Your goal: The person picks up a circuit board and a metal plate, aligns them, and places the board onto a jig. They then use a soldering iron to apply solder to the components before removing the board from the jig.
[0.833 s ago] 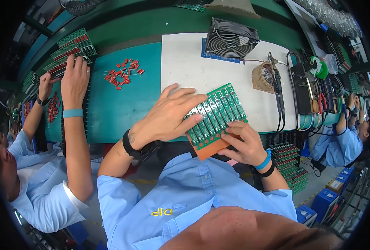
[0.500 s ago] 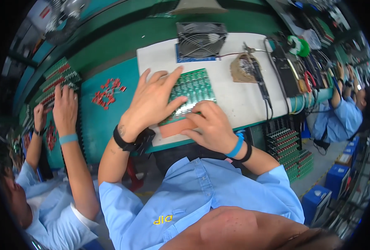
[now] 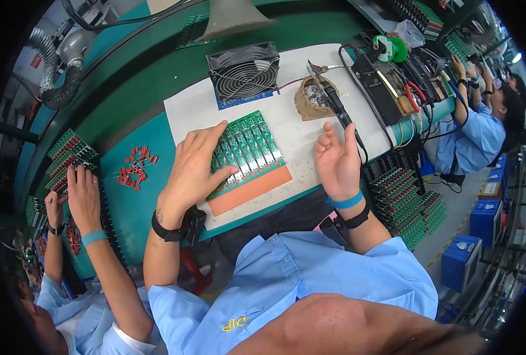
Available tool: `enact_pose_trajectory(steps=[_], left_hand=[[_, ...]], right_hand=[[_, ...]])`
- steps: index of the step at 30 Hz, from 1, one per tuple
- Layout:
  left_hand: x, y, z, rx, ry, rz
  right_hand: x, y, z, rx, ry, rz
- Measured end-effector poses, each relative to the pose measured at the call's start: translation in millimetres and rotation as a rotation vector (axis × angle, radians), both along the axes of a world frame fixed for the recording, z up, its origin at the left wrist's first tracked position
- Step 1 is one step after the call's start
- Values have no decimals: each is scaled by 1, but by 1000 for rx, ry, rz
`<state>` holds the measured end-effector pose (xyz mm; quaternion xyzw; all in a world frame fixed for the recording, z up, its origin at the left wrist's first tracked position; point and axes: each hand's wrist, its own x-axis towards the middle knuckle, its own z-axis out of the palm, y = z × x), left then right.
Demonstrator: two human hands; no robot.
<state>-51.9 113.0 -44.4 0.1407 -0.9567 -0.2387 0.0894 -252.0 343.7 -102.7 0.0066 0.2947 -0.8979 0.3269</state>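
Note:
A green circuit board panel (image 3: 248, 145) lies on the white sheet, with a plain orange-brown strip (image 3: 251, 190) along its near edge. My left hand (image 3: 193, 164) rests on the panel's left side, fingers stretched out and the thumb across the board's face. To the right of the panel, my right hand (image 3: 339, 164) is raised off the work surface. Its palm is turned up, its fingers are loosely bent and apart, and nothing shows in it. Just beyond its fingertips is a black-handled soldering iron (image 3: 337, 106), leaning across a brown holder (image 3: 308, 109) filled with grey bits.
A black fan (image 3: 243, 74) stands behind the panel. Loose red components (image 3: 137, 168) lie on the green mat to the left, near a co-worker's hands (image 3: 84, 198). At right are a green solder spool (image 3: 391, 48), red-handled pliers (image 3: 415, 94) and stacked boards (image 3: 402, 198).
My right hand has left the panel's near right corner and moved right, turning palm up. My left hand stays on the panel. The view has shifted and turned.

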Motion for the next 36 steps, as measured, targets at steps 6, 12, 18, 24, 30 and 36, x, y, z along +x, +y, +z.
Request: enact_pose_trajectory(steps=[6, 12, 18, 24, 30, 36], left_hand=[[1, -1, -1, 0, 21, -16], [1, 2, 2, -16, 20, -26], [2, 9, -2, -89, 68, -6], [-29, 27, 10, -159, 70, -43], [-67, 21, -7, -149, 140, -54], [-74, 22, -18, -124, 132, 6]], right_hand=[[-25, 4, 4, 4, 259, -102], [-21, 51, -12, 383, 825, -251], [-22, 63, -16, 461, 886, -154], [-7, 46, -1, 273, 894, -103], [-21, 47, 19, 548, 1160, 134], [-30, 41, 18, 456, 1147, 239]])
